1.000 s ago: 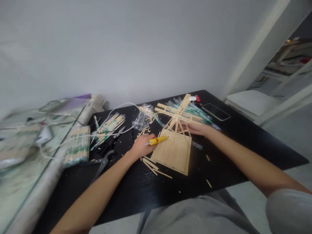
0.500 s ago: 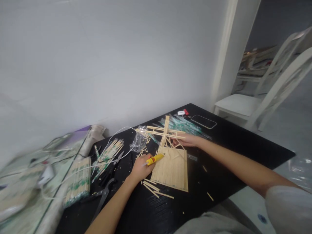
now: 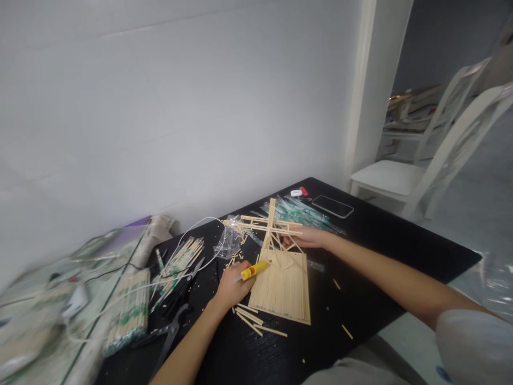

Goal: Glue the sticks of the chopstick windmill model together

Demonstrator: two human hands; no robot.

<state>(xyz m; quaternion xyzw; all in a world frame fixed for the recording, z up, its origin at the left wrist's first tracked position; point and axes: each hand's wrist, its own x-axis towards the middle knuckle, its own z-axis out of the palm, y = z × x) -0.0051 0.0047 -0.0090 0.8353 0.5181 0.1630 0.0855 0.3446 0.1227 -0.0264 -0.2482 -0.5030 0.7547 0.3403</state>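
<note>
A model of pale wooden sticks (image 3: 280, 289) rests on the black table, with a flat base of sticks laid side by side and a cross-shaped frame (image 3: 271, 227) standing at its far end. My left hand (image 3: 233, 286) is closed around a yellow glue tube (image 3: 255, 269), whose tip points right over the base. Behind the frame, my right hand (image 3: 302, 236) grips it near the crossing and slanted struts; sticks partly hide the fingers. Short cut sticks (image 3: 256, 320) lie just below my left hand.
On the left are bundled chopsticks (image 3: 130, 310), loose wrapped chopsticks (image 3: 182, 262), scissors (image 3: 195, 270), pliers-like cutters (image 3: 172, 326) and a white cable (image 3: 188, 223). Torn wrappers (image 3: 300, 214), a phone (image 3: 332, 206) and a white case (image 3: 296, 193) lie at the back. White chairs (image 3: 388, 176) stand beyond the right edge.
The view has shifted slightly, so the table sits a little lower in the picture. Both hands keep their hold, and the glue tube stays over the base.
</note>
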